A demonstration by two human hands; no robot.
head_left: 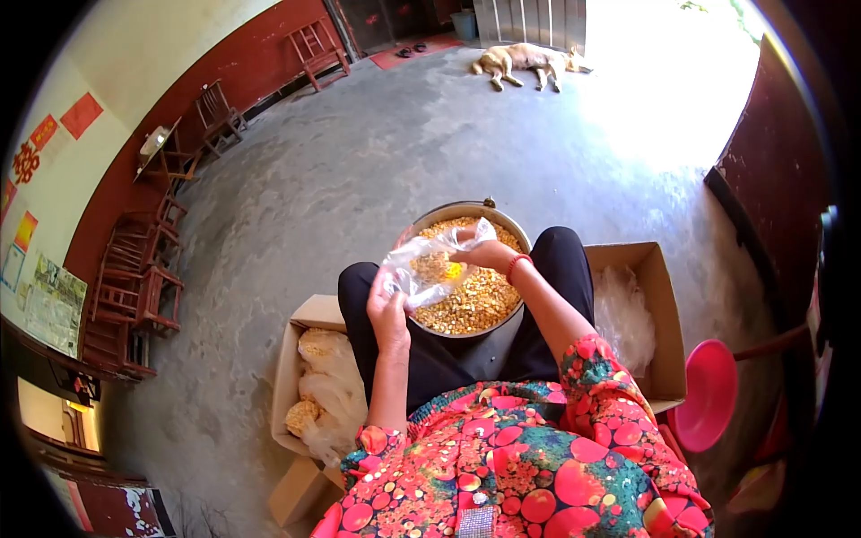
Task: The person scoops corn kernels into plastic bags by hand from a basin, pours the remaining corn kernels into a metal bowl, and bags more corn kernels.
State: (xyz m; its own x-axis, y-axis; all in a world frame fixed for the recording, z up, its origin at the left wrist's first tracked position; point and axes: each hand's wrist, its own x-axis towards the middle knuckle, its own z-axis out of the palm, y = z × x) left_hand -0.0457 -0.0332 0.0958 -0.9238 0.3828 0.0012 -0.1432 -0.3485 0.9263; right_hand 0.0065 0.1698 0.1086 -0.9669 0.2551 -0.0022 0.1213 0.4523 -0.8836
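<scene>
Gripping a plastic bag over corn in a bucket, with left hand at 8 o'clock and right hand, probably pinching, at 2.

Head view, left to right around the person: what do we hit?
Left box → left hand → right hand → right box → pink basin.
</scene>
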